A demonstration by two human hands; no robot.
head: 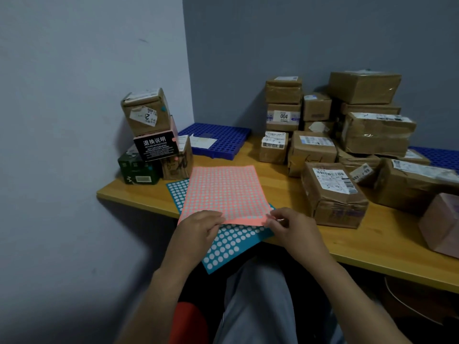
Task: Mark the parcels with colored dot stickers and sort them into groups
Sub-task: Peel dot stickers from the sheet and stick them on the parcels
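The tall parcels [347, 135] on the table [377, 247] could tip if bumped. The pink sticker sheet [223, 189] lies on the blue sheet [231, 244], which hangs over the near edge and could slip off. The left hand [198, 230] and right hand [291, 227] both pinch the pink sheet's edge; a hard pull might tear it.

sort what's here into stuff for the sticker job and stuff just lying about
For the job: pink sticker sheet, pinched by left hand and right hand; blue sticker sheet; brown parcels; marked stack.
Lying about: blue grid board; white cable.
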